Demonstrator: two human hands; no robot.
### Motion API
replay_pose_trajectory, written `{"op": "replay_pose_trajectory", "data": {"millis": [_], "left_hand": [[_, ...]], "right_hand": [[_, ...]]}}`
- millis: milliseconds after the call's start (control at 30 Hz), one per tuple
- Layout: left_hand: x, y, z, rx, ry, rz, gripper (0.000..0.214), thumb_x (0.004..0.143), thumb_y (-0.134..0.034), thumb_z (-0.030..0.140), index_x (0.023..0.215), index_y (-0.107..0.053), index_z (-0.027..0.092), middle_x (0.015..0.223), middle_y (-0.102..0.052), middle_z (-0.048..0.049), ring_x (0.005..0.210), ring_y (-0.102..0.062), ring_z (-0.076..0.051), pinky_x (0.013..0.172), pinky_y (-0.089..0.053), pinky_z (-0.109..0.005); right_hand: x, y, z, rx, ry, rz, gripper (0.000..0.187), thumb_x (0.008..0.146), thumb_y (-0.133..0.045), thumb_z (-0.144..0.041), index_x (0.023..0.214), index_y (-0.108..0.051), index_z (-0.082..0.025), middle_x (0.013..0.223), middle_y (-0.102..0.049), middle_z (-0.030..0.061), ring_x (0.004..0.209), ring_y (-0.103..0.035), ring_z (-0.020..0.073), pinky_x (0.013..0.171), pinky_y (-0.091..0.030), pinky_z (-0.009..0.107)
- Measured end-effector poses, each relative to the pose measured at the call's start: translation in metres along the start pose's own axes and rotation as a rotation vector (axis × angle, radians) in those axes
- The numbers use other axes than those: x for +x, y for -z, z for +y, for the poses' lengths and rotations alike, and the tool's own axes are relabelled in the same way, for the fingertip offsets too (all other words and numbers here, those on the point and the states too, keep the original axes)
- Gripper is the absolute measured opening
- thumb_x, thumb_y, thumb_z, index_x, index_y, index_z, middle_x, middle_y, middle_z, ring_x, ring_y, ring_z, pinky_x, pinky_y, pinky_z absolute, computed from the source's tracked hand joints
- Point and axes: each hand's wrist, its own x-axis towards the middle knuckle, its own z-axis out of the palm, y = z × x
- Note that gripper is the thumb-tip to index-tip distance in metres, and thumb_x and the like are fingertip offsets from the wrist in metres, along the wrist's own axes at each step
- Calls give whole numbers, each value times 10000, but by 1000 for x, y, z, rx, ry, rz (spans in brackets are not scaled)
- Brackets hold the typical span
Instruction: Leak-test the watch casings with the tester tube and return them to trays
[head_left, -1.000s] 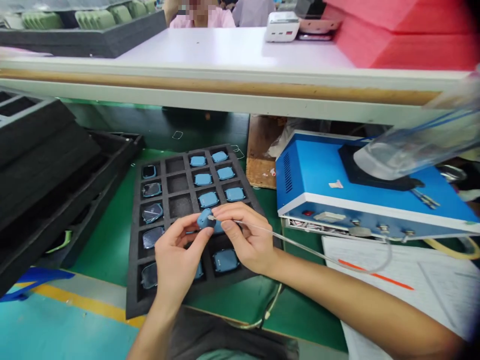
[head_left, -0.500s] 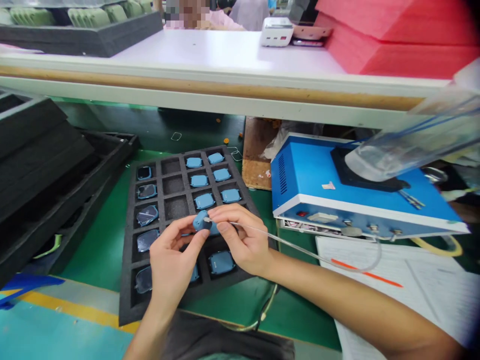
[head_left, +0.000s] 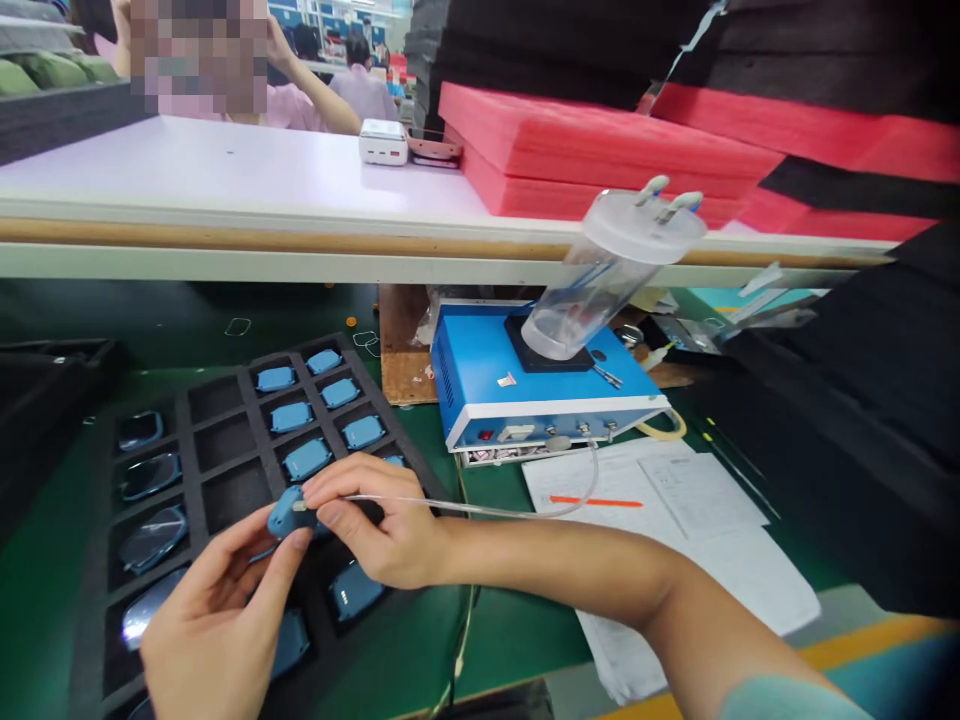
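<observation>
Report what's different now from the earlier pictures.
The head view has swung right: the black foam tray and blue machine now sit further left in the picture, and the top of the clear cylinder has come into sight. No grip visibly changed: the left hand still holds a blue case, the right hand the clear tube against it.

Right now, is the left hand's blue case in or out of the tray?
Out: the left hand grips the blue case above the black tray.
</observation>
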Motion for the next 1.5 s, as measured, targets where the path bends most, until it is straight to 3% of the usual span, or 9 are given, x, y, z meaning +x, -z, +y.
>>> {"op": "replay_pose_trajectory", "data": {"millis": [233, 467, 667, 1033, 1233, 1333, 1433, 1500], "left_hand": [[1, 0, 0, 19, 31, 7, 389, 645, -931, 355, 993, -813, 226, 912, -819, -10, 794, -783, -163, 800, -643, -191], [1, -1, 4, 10, 39, 34, 385, 595, -927, 375, 928, -820, 212, 866, -812, -14, 761, -780, -170, 796, -650, -212], [0, -2, 3, 14, 38, 28, 398, 605, -934, 355, 962, -817, 223, 918, -824, -9, 827, -791, -165, 810, -632, -174], [2, -1, -1, -5, 12, -14, 356, 657, -930, 346, 971, -814, 226, 891, -814, 5, 772, -772, -130, 793, -621, -143], [-2, 5, -5, 81, -117, -39, 285, 752, -857, 352, 995, -804, 213, 898, -807, -19, 758, -763, -155, 728, -633, -204], [12, 24, 7, 280, -247, -157, 273, 851, -737, 350, 1067, -803, 196, 924, -792, -53, 789, -745, -194, 687, -620, -269], [50, 47, 19, 592, -324, -204, 372, 898, -656, 309, 1230, -752, 171, 1006, -793, -86, 871, -737, -236, 788, -604, -352], [80, 55, 22, 758, -330, -368, 361, 912, -609, 259, 1232, -742, 157, 1044, -797, -107, 944, -739, -264, 852, -589, -386]], "right_hand": [[-2, 0, 1, -30, -19, -37, 118, 1034, -578, -259, 976, -673, -223, 1019, -786, 84, 998, -765, 182, 930, -650, 319], [0, -1, 0, 11, 10, 14, 130, 1022, -595, -250, 944, -693, -214, 980, -797, 85, 970, -773, 189, 902, -658, 326], [1, -1, 0, 19, 21, 23, 132, 1024, -595, -252, 940, -692, -222, 973, -798, 84, 945, -774, 191, 878, -664, 339], [2, -1, 0, -1, 19, 16, 116, 1018, -599, -238, 951, -693, -222, 980, -796, 83, 964, -773, 193, 889, -664, 341], [-2, 1, -7, 33, 37, 3, 106, 997, -626, -167, 975, -724, -202, 967, -796, 92, 939, -771, 199, 873, -652, 353], [-10, 4, -11, 23, -14, 2, 159, 994, -615, -125, 1029, -734, -224, 1002, -790, 74, 978, -761, 193, 890, -636, 359], [-16, 4, -7, 2, -64, -2, 173, 994, -610, -122, 1035, -736, -233, 1014, -784, 69, 998, -755, 202, 889, -624, 374], [-19, 4, -5, -15, -88, -10, 162, 998, -607, -136, 1017, -735, -233, 1009, -781, 69, 976, -754, 206, 866, -625, 378]]}}
